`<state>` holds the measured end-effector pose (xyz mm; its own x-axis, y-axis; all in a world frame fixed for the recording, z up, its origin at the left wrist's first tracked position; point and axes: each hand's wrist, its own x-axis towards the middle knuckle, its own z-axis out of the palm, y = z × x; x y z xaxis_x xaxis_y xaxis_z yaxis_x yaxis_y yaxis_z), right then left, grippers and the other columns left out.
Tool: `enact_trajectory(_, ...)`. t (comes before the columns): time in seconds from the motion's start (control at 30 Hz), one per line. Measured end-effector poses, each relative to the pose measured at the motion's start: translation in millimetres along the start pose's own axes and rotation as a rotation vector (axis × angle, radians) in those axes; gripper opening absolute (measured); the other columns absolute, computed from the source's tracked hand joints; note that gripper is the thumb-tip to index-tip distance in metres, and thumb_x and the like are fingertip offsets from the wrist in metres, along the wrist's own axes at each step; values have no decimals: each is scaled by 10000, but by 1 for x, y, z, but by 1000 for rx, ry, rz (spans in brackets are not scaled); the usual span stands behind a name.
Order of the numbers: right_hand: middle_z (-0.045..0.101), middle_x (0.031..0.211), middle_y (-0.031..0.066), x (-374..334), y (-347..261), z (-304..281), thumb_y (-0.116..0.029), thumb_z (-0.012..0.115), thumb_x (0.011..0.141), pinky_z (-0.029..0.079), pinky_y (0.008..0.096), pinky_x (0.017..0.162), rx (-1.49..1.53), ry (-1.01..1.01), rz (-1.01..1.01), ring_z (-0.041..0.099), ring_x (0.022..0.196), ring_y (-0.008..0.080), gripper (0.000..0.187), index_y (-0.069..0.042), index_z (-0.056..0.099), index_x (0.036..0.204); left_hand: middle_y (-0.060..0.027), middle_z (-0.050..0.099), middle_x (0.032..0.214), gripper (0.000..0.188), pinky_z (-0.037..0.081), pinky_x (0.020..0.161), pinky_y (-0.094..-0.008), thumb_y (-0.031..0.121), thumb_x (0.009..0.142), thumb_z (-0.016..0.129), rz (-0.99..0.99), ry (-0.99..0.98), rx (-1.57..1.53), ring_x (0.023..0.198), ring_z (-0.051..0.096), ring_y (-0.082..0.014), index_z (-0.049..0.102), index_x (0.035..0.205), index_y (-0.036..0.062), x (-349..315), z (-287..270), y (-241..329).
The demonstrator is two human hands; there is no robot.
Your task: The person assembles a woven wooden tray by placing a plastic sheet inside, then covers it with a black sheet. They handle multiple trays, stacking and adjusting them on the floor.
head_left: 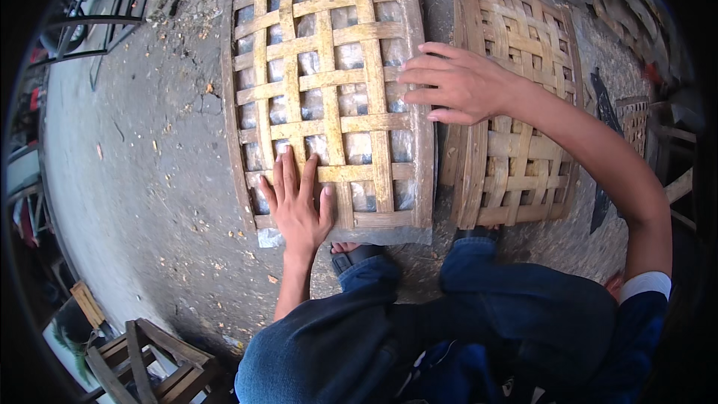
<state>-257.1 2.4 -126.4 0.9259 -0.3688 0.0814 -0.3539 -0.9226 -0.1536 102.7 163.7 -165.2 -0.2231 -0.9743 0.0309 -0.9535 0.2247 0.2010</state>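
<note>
In front of me lies a woven bamboo lattice panel (344,91) in a wooden frame. Greyish plastic sheeting (407,236) shows through its gaps and sticks out past the near edge. My left hand (297,206) lies on the near left part of the lattice, fingers spread. Over the panel's right frame edge is my right hand (460,84), fingers a little apart and pointing left, with nothing seen in it. Whether those fingertips touch the frame, I cannot tell. To the right, a second, similar woven panel (523,120) lies partly behind my right forearm.
A wooden crate-like frame (149,359) stands at the lower left. Dark metal racks (97,22) are at the upper left. A dark strip (602,157) lies right of the second panel, near a small woven piece (634,123). My feet are close to the panels' near edges.
</note>
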Motion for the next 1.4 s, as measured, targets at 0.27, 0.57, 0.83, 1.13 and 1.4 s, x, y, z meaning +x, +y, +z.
enact_trajectory(0.27, 637, 1291, 181, -20, 115, -51, -324, 642, 959, 438, 474, 1086, -508, 64, 587, 577, 1247, 343, 375, -33, 663, 1196, -192, 379, 1624, 534, 76, 1247, -586, 430, 1016, 453, 17, -2, -14, 1510, 327, -376, 570, 1456, 150, 5, 2, 6)
enact_trajectory(0.57, 638, 1059, 75, 12, 18, -21, -357, 743, 869, 471, 412, 921, -75, 12, 537, 587, 1087, 235, 356, -61, 724, 1066, -194, 384, 1622, 540, 67, 1251, -574, 448, 1016, 458, 7, 11, -4, 1508, 332, -377, 586, 1444, 146, 2, 2, 2)
enact_trajectory(0.83, 653, 1039, 97, 53, -25, -11, -376, 815, 767, 469, 388, 860, -234, -200, 592, 594, 1057, 236, 456, -32, 733, 1054, -176, 382, 1627, 523, 74, 1255, -565, 435, 1020, 459, 1, 10, -8, 1516, 326, -364, 580, 1452, 166, 1, 2, 1)
enact_trajectory(1.13, 686, 951, 115, 78, -32, -9, -218, 807, 734, 491, 385, 836, -284, -375, 696, 657, 969, 259, 261, -29, 747, 904, -174, 385, 1625, 518, 75, 1254, -566, 436, 1013, 485, -5, 20, -12, 1513, 332, -360, 582, 1451, 175, 0, 3, 1)
enact_trajectory(1.4, 690, 987, 155, 76, -25, -12, -129, 767, 772, 520, 416, 878, -131, -358, 737, 689, 973, 298, 223, 8, 726, 942, -169, 394, 1620, 513, 87, 1253, -564, 454, 1019, 490, -9, 22, -5, 1507, 341, -359, 589, 1440, 178, -1, 1, 1)
